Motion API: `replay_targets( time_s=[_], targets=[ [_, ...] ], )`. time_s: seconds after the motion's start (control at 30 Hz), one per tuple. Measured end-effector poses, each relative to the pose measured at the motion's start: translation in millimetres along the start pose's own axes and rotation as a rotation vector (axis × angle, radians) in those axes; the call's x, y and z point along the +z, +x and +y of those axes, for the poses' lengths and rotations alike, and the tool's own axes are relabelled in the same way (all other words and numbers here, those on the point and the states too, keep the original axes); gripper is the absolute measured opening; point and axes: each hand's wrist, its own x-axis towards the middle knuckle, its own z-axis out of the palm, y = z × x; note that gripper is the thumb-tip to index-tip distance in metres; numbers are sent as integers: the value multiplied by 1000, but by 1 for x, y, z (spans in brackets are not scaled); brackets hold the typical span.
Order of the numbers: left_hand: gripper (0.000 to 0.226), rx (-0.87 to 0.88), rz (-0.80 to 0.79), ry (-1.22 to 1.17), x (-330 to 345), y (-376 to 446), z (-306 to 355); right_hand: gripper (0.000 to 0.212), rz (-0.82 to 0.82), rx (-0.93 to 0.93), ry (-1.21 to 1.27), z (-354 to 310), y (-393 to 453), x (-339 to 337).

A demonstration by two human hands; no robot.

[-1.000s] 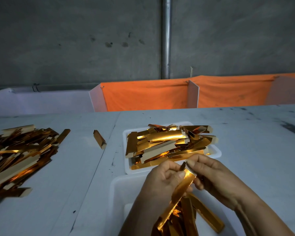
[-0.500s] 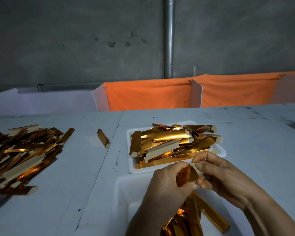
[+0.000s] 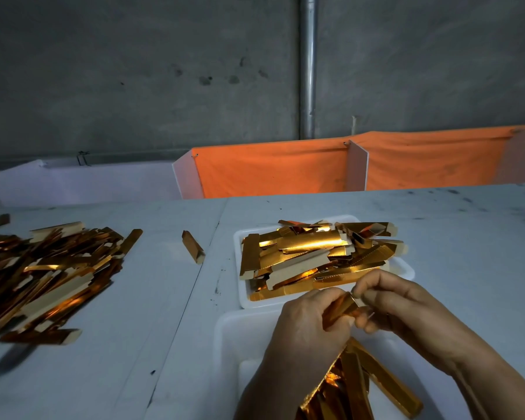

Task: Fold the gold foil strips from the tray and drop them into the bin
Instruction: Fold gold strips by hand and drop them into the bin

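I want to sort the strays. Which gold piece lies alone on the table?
The short folded piece between the left pile and the tray; it touches no other strip.

Two bare hands, left grip (image 3: 308, 324), right grip (image 3: 406, 310), forearms bare, apparently no rings or sleeves

No readable text, label, brand or number shows on anything here

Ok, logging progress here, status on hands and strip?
Left grip and right grip pinching one gold foil strip. Over white plastic bin. Nothing in the way.
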Motion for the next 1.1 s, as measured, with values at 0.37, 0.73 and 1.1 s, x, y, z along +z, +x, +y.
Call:
replay_targets(
  time_s=[0.37, 0.73, 1.1],
  targets=[
    [42, 26, -54, 16, 0, 0, -3, 11, -67, 20, -35, -1, -1, 1],
    [47, 44, -101, 62, 1, 1, -8, 23, -97, 89, 158, 1, 2, 3],
    [49, 59, -126, 53, 2, 2, -9, 19, -105, 180, 292, 4, 2, 2]
  ],
)
